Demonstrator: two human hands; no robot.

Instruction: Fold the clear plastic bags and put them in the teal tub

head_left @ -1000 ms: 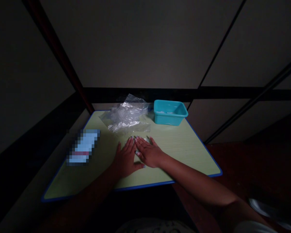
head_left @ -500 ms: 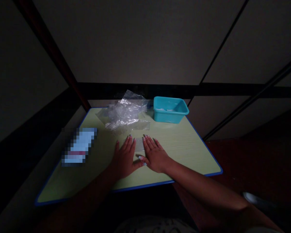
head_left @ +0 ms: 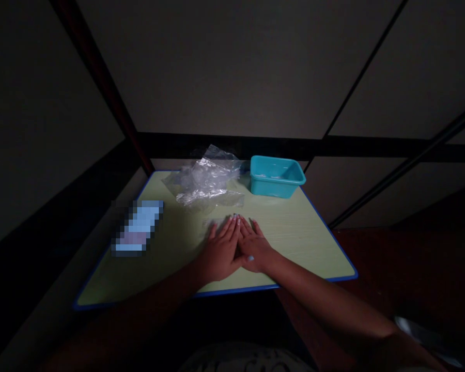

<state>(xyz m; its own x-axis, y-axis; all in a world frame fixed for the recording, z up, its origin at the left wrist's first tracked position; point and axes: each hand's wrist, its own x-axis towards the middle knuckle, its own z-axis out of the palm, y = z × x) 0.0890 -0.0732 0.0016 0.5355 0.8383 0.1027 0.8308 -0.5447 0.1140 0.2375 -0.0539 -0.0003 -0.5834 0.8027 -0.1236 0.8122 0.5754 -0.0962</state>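
Observation:
My left hand [head_left: 219,251] lies flat, palm down, in the middle of the pale green table [head_left: 294,227]. My right hand [head_left: 257,248] lies flat beside it, the two touching along the fingers. Both press on a small clear plastic sheet [head_left: 214,223], of which only the far left corner shows past my left fingertips. Neither hand grips anything. Just beyond the hands sits a crumpled heap of clear plastic bags [head_left: 205,181].
A teal plastic tub [head_left: 277,177] stands at the table's far right corner. A blurred light-blue flat object [head_left: 137,228] lies at the left edge. A blue rim runs around the table. Dark walls and a dark red post [head_left: 101,77] surround it.
My hands were apart on the sheet half a second ago. They have slid together, the left one moving right, and now cover most of the sheet.

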